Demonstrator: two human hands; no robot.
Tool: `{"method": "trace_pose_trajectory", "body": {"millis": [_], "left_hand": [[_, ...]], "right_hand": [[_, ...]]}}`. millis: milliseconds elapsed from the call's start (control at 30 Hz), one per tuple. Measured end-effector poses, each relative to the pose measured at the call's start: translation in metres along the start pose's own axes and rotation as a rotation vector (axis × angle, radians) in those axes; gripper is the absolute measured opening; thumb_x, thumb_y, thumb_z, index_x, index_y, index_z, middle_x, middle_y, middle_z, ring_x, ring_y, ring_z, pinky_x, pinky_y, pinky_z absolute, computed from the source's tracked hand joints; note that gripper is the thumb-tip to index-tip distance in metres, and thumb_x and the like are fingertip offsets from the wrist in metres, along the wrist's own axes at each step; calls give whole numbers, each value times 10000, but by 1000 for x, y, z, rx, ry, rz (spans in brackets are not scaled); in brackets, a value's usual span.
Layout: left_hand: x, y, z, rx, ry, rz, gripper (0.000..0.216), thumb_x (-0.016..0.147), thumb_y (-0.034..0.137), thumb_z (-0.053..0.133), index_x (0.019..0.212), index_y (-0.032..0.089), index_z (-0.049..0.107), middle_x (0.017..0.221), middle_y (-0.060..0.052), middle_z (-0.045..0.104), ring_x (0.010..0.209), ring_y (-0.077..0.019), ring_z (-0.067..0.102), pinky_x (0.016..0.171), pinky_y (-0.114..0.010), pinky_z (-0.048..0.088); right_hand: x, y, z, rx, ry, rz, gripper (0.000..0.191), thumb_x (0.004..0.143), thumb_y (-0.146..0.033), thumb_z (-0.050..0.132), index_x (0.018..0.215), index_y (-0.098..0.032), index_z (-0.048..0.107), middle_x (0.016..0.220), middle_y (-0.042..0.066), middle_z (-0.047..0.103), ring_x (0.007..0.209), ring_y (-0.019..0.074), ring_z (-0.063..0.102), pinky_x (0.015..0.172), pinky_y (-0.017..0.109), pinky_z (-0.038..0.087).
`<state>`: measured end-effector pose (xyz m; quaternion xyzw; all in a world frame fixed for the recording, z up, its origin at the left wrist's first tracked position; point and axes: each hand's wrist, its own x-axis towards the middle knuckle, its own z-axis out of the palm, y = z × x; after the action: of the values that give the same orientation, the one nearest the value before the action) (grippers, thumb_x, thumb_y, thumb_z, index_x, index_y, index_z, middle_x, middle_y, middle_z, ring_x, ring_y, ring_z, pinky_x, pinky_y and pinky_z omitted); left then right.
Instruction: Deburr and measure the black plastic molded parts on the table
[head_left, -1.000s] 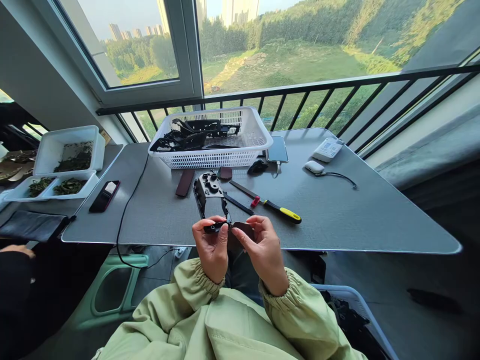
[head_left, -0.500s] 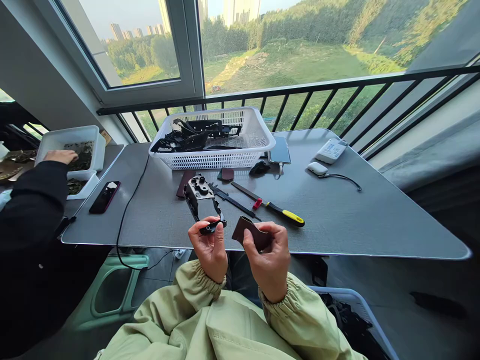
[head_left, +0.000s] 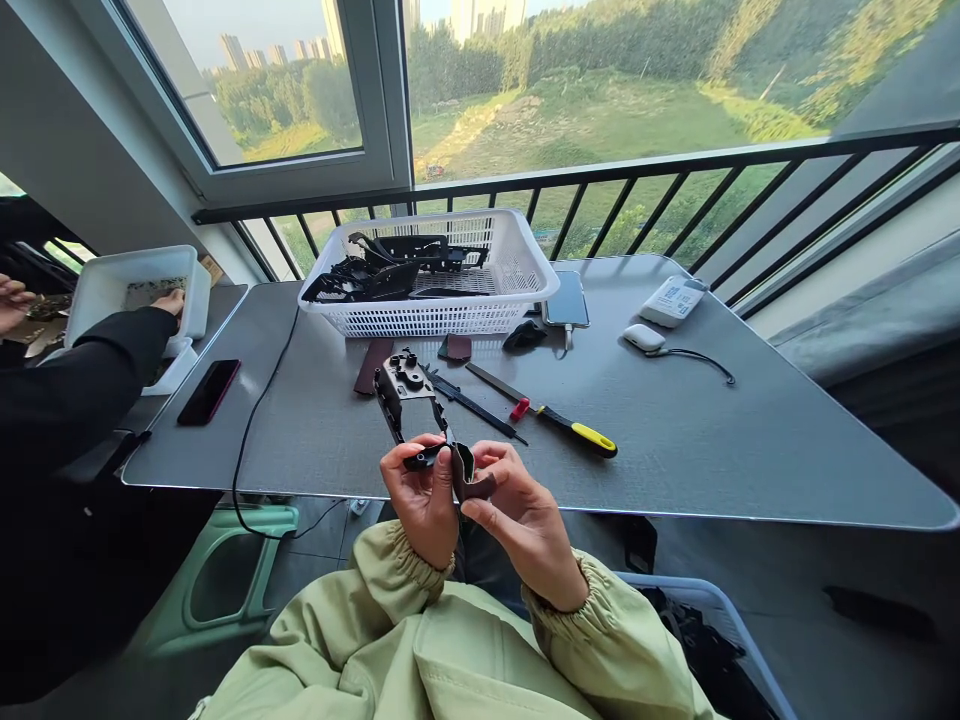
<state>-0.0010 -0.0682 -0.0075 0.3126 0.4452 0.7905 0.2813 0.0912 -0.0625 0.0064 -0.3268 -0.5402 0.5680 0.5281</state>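
Note:
My left hand [head_left: 424, 500] grips the near end of a black plastic frame [head_left: 409, 381], thumb on top, with its far end tilted up over the table. Pinched in my right hand [head_left: 521, 515] is a bent piece of dark brown sandpaper [head_left: 466, 477], its dark green back showing in the fold. The sandpaper's left edge is against the frame's near right corner, by my left thumb. Just beyond the frame lie a black caliper [head_left: 472, 404] and a file [head_left: 555, 415] with a yellow and black handle.
A white basket [head_left: 435, 320] of black plastic parts stands at the back. Sandpaper pieces [head_left: 373, 367], a phone [head_left: 210, 392], another phone [head_left: 565, 299] and a white box [head_left: 673, 300] lie on the table [head_left: 720, 440]. At left, a co-worker's hand [head_left: 171, 302] reaches into a white tub [head_left: 196, 300].
My right hand has brought the sandpaper left against the frame, and the sandpaper is now folded more sharply. The co-worker's arm has shifted right, and a second hand shows at far left.

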Motion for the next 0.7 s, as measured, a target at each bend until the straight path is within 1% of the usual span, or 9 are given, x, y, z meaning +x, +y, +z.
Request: {"method": "trace_pose_trajectory", "body": {"millis": [100, 233, 333, 433, 533, 633, 700], "left_hand": [[-1, 0, 1, 4, -15, -14, 273, 784, 288, 722, 923, 254, 489, 896, 7, 643, 812, -128, 639, 737, -269, 514], [-3, 1, 1, -1, -24, -32, 264, 785, 287, 720, 917, 258, 493, 890, 14, 647, 798, -121, 635, 745, -268, 508], [-4, -1, 1, -13, -30, -26, 265, 781, 283, 725, 921, 261, 501, 895, 12, 653, 804, -123, 637, 743, -266, 509], [-5, -3, 1, -28, -40, -11, 265, 770, 300, 735, 926, 260, 524, 895, 6, 658, 833, -132, 646, 739, -262, 518], [-5, -6, 0, -38, -49, 12, 256, 777, 298, 729, 938, 258, 534, 902, 2, 661, 841, -134, 653, 731, -259, 525], [-4, -8, -1, -32, -57, 41, 247, 789, 267, 718, 947, 257, 529, 901, 5, 663, 839, -128, 656, 738, -256, 524], [-4, -7, -1, -28, -73, 48, 234, 803, 254, 704, 952, 260, 523, 899, 8, 666, 844, -122, 657, 750, -251, 520]], "right_hand": [[1, 6, -1, 40, 17, 18, 277, 674, -369, 803, 799, -229, 599, 1081, 78, 557, 1031, 224, 555, 858, 346, 490], [2, 8, -3, -16, -5, 5, 265, 688, -343, 796, 811, -234, 588, 1033, 66, 567, 1035, 224, 549, 907, 366, 463], [2, 8, -1, 30, 5, -20, 274, 690, -342, 798, 814, -235, 578, 1023, 56, 541, 1011, 208, 546, 872, 335, 479], [2, 10, 2, 82, 46, -23, 351, 643, -345, 836, 841, -240, 566, 963, 27, 521, 917, 175, 543, 816, 286, 484], [1, 13, 3, 94, 60, 33, 418, 612, -353, 857, 895, -246, 568, 887, 0, 529, 807, 150, 528, 753, 257, 480], [0, 14, 1, 97, 54, 88, 406, 608, -358, 857, 882, -239, 582, 862, -4, 546, 813, 151, 531, 758, 254, 476], [0, 13, 0, 143, 29, 112, 389, 622, -354, 848, 876, -240, 577, 866, -5, 549, 820, 150, 540, 750, 250, 480]]}}
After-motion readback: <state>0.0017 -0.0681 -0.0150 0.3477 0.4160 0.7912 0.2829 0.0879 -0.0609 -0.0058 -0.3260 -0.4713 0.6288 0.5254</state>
